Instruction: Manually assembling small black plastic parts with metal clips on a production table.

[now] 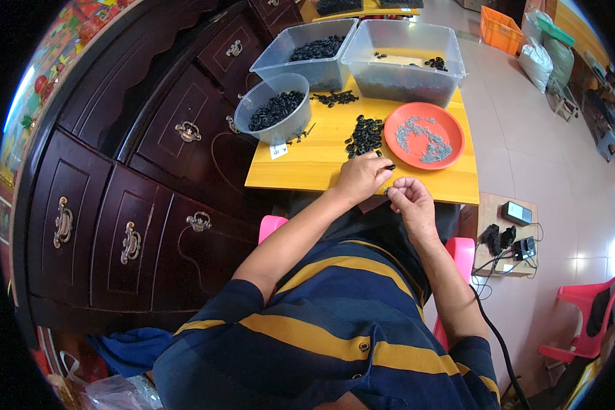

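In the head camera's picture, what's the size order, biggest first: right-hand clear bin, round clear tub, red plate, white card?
1. Right-hand clear bin
2. Round clear tub and red plate: too alike to rank
3. White card

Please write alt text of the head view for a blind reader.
A person's left hand holds a small black part at a yellow table; the right hand pinches something tiny. Beyond lie more black parts, a red plate of grey pieces and three plastic tubs.

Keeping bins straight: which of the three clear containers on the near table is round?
The leftmost tub, with its curved wall; the middle box and right box are rectangular.
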The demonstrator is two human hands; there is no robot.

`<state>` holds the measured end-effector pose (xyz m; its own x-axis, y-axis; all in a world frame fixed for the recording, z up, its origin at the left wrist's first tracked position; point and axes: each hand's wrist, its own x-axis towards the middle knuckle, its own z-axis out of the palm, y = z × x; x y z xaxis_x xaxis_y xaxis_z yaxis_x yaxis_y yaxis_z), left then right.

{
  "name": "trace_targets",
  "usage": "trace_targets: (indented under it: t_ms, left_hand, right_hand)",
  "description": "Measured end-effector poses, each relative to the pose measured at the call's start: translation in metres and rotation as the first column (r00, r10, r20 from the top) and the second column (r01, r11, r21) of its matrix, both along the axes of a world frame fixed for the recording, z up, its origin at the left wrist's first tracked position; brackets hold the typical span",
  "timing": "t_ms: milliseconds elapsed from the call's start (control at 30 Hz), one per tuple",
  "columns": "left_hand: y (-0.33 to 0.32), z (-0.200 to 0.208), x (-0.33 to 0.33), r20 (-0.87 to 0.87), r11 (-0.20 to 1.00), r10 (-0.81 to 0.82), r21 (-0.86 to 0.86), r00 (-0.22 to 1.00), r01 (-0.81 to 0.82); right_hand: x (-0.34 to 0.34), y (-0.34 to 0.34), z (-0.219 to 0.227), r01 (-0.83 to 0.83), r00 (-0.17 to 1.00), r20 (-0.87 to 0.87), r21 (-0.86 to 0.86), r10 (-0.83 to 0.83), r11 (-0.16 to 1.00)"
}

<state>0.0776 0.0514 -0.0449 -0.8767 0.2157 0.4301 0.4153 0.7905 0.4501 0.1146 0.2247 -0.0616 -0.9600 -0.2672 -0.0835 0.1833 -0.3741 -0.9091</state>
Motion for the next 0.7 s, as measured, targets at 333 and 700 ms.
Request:
trace_targets:
  t_ms: [333,700]
  left_hand:
    - [-0.001,-0.004,0.003,0.131,0.948,-0.08,0.317,0.988,0.034]
    - [-0.004,0.015,0.039,0.336,0.539,-0.325,0.834,0.884,-0.119]
  right_hand:
    - [-0.001,0.003,0.005,0.024,0.998,0.056,-0.015,-0.023,1.0]
    - [-0.002,0.003,0.008,0.048,0.997,0.069,-0.053,-0.044,0.997]
